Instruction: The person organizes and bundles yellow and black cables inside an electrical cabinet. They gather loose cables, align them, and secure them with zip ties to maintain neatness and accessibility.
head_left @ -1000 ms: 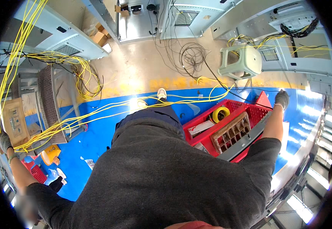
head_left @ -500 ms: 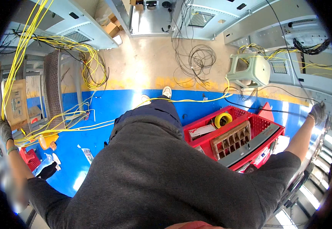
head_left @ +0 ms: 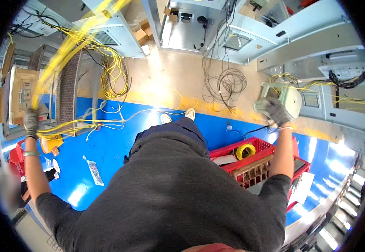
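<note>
Overhead, both gloved hands, left (head_left: pixel 31 122) and right (head_left: pixel 277 111), grip thin, glossy yellow wires (head_left: pixel 65 54).

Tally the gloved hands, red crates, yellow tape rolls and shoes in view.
Gloved hands: 2, left hand on the yellow cable bundle, right hand
Red crates: 1
Yellow tape rolls: 1
Shoes: 2
Total: 6

Both arms are spread wide and raised, elbows nearly straight. The gloved left hand (head_left: pixel 31 122) is closed in a fist-like grip at far left. The gloved right hand (head_left: pixel 277 111) is up at right, fingers curled, palm away.
</note>
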{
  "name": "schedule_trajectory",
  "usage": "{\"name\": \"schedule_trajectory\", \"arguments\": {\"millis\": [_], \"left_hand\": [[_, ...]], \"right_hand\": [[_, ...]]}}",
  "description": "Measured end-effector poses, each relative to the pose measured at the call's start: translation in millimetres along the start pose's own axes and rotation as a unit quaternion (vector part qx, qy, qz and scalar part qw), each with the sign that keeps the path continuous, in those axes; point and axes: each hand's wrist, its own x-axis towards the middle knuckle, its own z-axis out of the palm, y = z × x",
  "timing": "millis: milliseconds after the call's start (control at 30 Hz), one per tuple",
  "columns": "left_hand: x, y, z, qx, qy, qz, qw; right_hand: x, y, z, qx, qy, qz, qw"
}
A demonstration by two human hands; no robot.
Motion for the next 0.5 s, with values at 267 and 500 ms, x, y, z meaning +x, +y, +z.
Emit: {"name": "schedule_trajectory", "arguments": {"millis": [267,500], "left_hand": [[-261.4,87.8,303.7,-0.224,-0.347,-0.059,0.909],[-285.0,220.4,268.4,0.002,-0.317,0.075,0.946]], "right_hand": [[108.4,-274.2,121.6,0.259,-0.028,-0.195,0.946],[152.0,-410.2,7.5,0.418,0.031,-0.278,0.864]]}}
